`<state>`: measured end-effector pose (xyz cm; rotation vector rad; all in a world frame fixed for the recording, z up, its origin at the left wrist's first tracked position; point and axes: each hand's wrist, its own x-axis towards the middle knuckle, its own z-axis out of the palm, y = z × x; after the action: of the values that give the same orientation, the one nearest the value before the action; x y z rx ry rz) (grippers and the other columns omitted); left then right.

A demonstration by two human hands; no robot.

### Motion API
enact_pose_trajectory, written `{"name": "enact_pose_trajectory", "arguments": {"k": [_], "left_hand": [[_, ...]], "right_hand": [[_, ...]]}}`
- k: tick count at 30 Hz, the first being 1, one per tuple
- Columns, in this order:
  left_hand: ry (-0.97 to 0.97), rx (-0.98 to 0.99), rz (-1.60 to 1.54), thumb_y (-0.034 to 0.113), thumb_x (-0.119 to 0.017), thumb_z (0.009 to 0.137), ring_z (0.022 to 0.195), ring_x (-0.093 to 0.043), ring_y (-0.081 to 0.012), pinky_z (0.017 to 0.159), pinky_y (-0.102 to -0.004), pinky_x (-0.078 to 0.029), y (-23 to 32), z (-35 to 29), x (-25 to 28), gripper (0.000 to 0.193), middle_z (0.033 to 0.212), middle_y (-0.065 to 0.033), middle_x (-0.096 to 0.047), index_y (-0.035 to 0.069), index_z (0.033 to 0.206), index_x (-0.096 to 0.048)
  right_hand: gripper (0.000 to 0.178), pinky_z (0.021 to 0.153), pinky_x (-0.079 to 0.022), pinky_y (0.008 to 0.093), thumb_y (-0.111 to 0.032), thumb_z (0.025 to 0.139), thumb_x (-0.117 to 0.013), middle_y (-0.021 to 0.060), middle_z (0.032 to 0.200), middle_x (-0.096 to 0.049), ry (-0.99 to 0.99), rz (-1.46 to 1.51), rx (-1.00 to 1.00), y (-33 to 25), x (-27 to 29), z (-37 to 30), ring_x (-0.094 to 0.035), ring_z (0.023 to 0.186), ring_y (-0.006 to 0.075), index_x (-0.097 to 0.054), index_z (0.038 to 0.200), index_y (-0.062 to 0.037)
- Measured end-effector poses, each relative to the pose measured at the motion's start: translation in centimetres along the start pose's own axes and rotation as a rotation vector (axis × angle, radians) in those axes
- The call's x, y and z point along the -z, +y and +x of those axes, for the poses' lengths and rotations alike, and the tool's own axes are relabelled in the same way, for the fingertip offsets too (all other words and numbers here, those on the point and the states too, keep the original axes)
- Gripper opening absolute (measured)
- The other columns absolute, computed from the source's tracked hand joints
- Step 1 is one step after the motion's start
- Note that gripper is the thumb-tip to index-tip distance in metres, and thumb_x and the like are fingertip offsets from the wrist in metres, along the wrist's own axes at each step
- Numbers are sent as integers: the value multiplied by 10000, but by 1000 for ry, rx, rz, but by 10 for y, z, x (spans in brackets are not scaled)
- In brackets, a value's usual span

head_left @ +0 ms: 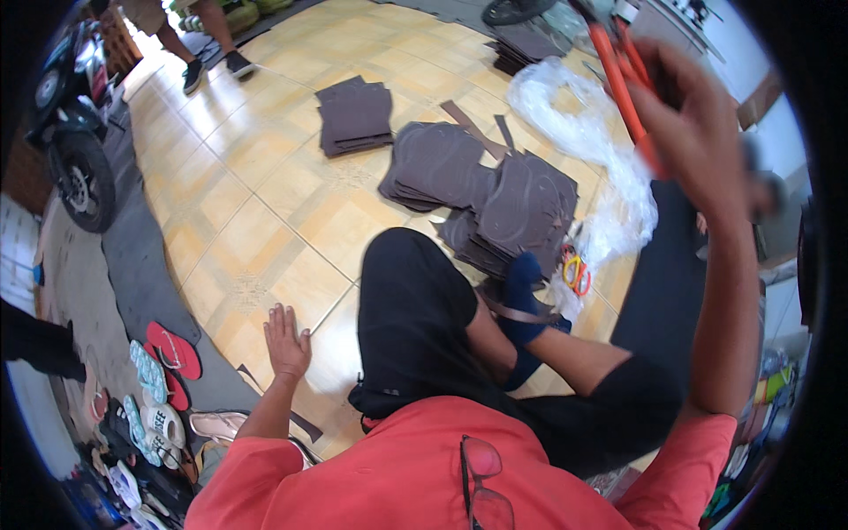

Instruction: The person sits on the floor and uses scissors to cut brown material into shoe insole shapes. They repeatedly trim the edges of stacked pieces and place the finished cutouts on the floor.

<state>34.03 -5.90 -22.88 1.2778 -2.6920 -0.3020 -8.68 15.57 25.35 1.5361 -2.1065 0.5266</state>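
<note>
My left hand rests palm down on the tiled floor beside my bent knee, fingers stretched out, holding nothing. Raised at the upper right, my right hand is blurred, its fingers curled at an orange-red bar-shaped thing whose kind I cannot make out. In front of my legs lie stacks of dark brown cut sheets with curved outlines marked on them. Scissors with yellow and red handles lie beside the stacks. A brown strip crosses my foot.
Clear plastic wrapping spreads right of the stacks. A smaller brown stack sits farther off, with another at the back. Sandals and shoes line the left edge, below a motorbike. Another person's legs stand far left.
</note>
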Motion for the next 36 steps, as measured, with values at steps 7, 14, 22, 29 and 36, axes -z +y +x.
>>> {"name": "enact_pose_trajectory", "arguments": {"k": [7,14,22,29,36], "left_hand": [[-42,-38,-34,322,-572,881,1454,-168,-372,1179,-515,-115,-6,10,12,674,1543,-220,-244,27,1447,-358],[-74,-4,-30,240,-585,856,1455,-132,-410,1170,-553,-77,-22,-4,0,715,1543,-274,-195,-59,1440,-302],[180,-258,367,539,-291,947,1418,-291,-397,1142,-549,-180,-40,18,-66,753,1507,-257,-320,-25,1442,-346],[649,-492,699,694,-306,887,1369,-379,-409,1083,-593,-253,-96,38,-103,876,1482,-272,-360,28,1455,-350],[-124,-113,127,373,-432,947,1436,-200,-418,1141,-580,-164,-19,18,-3,638,1526,-248,-258,-10,1444,-319]], "right_hand": [[237,680,-549,386,-128,788,-654,206,810,-668,255,466,537,-125,-61,126,-688,736,297,-676,957,36],[118,646,-541,434,-124,707,-667,204,720,-654,352,256,319,-73,-85,134,-669,719,368,-686,738,-12],[402,526,-529,322,-381,776,-676,114,587,-646,457,-352,-867,206,61,85,-648,521,179,-721,750,17],[386,439,-485,298,-334,826,-687,99,602,-627,449,-112,-1083,209,81,102,-607,464,164,-657,695,28],[376,461,-448,231,-405,867,-664,13,708,-618,215,6,-953,205,22,66,-571,536,93,-657,912,-32]]}}
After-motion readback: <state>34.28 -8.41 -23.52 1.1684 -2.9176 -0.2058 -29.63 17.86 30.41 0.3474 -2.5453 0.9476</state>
